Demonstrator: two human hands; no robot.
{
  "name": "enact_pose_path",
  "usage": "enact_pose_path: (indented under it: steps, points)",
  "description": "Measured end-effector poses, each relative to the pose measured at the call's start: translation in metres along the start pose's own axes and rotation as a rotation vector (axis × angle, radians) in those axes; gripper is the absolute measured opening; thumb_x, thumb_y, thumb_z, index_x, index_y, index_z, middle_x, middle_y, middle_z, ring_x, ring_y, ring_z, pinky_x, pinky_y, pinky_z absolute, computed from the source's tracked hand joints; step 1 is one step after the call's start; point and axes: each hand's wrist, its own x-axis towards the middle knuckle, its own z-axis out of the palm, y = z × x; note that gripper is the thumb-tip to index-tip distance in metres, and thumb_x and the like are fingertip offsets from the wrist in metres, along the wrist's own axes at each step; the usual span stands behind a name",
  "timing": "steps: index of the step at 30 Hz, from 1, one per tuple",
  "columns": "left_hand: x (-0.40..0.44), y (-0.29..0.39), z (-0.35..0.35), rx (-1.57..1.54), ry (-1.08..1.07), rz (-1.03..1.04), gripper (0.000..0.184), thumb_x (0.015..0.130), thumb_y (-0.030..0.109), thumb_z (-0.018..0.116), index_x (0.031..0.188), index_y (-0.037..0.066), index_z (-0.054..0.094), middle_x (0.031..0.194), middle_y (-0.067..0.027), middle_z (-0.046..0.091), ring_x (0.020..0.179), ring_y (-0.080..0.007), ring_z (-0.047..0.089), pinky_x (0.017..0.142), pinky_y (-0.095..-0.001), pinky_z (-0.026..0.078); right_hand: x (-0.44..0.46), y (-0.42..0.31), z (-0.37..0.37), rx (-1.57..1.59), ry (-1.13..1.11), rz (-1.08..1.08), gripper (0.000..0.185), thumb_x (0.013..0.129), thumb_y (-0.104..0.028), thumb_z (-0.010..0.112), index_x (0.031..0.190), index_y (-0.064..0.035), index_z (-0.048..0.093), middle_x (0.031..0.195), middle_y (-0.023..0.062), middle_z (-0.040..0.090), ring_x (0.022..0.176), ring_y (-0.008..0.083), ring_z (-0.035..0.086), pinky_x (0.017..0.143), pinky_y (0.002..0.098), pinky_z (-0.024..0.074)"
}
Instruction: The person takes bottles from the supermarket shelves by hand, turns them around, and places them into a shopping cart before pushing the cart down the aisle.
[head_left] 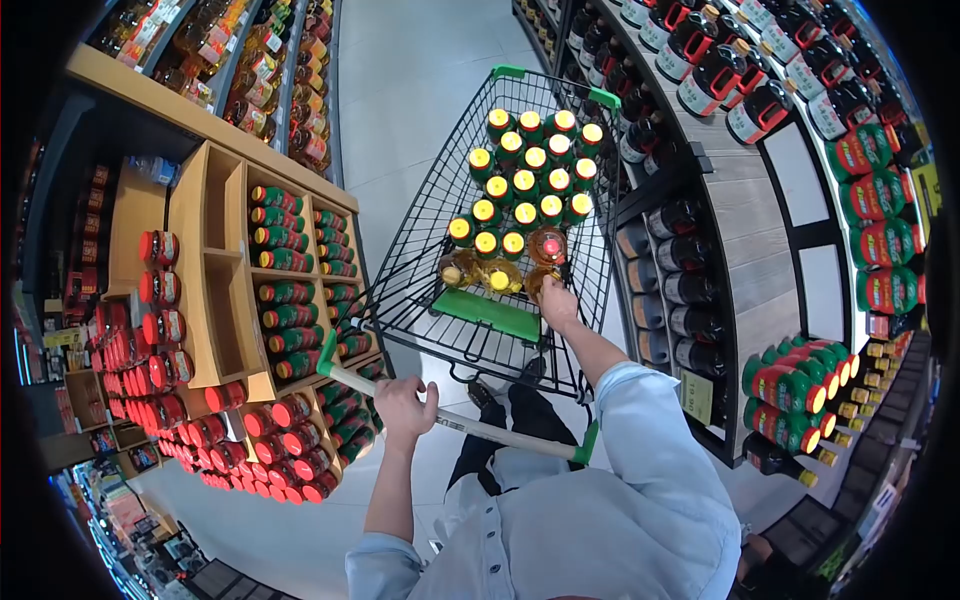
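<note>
My left hand [404, 408] is wrapped around the pale handle bar [480, 428] of a black wire shopping cart [410, 225] with green corner pieces. Inside the cart, my right hand [558, 303] has its fingers closed at the top of an oil bottle [541, 280], whose lower part is mostly hidden. Beside it stand a yellow-capped oil bottle [500, 278], another amber bottle [460, 270] and a brown bottle with a red cap [549, 246]. Farther forward, many green bottles with yellow caps [525, 182] stand upright in rows.
A wooden shelf unit [228, 290] on the left holds green bottles and red-lidded jars [290, 440]. To the right, a shelf counter [745, 230] carries dark jugs [712, 75] and stacked green bottles [790, 385]. The tiled aisle floor [410, 60] runs ahead between the shelves.
</note>
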Motion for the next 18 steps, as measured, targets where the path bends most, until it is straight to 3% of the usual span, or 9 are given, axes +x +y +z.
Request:
enact_pose_path:
  steps: [5, 7, 12, 16, 18]
  points:
    - [0.000, 0.003, 0.001, 0.011, 0.000, -0.020, 0.027, 0.076, 0.027, 0.066, 0.058, 0.010, 0.055, 0.049, -0.0077, 0.051, 0.049, -0.0301, 0.051, 0.065, -0.0383, 0.040, -0.003, 0.006, -0.003, 0.029, 0.021, -0.111, 0.028, 0.092, -0.027, 0.056, 0.106, -0.0053, 0.045, 0.097, 0.0239, 0.066, 0.081, 0.0413, 0.067, 0.070, 0.0492, 0.0547]
    - [0.004, 0.003, -0.001, 0.014, -0.013, -0.033, 0.027, 0.076, 0.026, 0.066, 0.058, 0.010, 0.054, 0.050, -0.0078, 0.051, 0.049, -0.0300, 0.051, 0.065, -0.0382, 0.040, -0.003, 0.005, -0.002, 0.086, 0.001, -0.004, 0.029, 0.091, -0.028, 0.058, 0.102, -0.0054, 0.045, 0.090, 0.0234, 0.067, 0.080, 0.0420, 0.067, 0.070, 0.0507, 0.0539]
    - [0.004, 0.003, 0.001, -0.008, 0.001, -0.003, 0.027, 0.075, 0.025, 0.066, 0.058, 0.009, 0.052, 0.051, -0.0085, 0.052, 0.050, -0.0305, 0.051, 0.065, -0.0385, 0.039, 0.006, 0.006, -0.015, 0.151, -0.002, 0.053, 0.040, 0.089, -0.029, 0.062, 0.115, -0.0026, 0.047, 0.090, 0.0217, 0.069, 0.084, 0.0390, 0.068, 0.075, 0.0489, 0.0538]
    - [0.006, 0.002, 0.003, -0.004, 0.015, 0.032, 0.027, 0.076, 0.025, 0.066, 0.058, 0.009, 0.052, 0.051, -0.0089, 0.052, 0.050, -0.0308, 0.050, 0.064, -0.0390, 0.039, 0.003, -0.001, -0.038, 0.123, -0.090, 0.094, 0.046, 0.086, -0.032, 0.067, 0.115, -0.0012, 0.050, 0.095, 0.0214, 0.068, 0.086, 0.0389, 0.068, 0.075, 0.0487, 0.0540]
    - [0.008, 0.003, 0.003, 0.008, 0.028, 0.042, 0.027, 0.076, 0.025, 0.065, 0.058, 0.009, 0.052, 0.051, -0.0094, 0.053, 0.050, -0.0312, 0.050, 0.063, -0.0397, 0.038, -0.023, -0.006, -0.052, 0.173, 0.018, 0.004, 0.047, 0.085, -0.031, 0.067, 0.115, -0.0001, 0.051, 0.095, 0.0214, 0.068, 0.085, 0.0391, 0.067, 0.075, 0.0486, 0.0537]
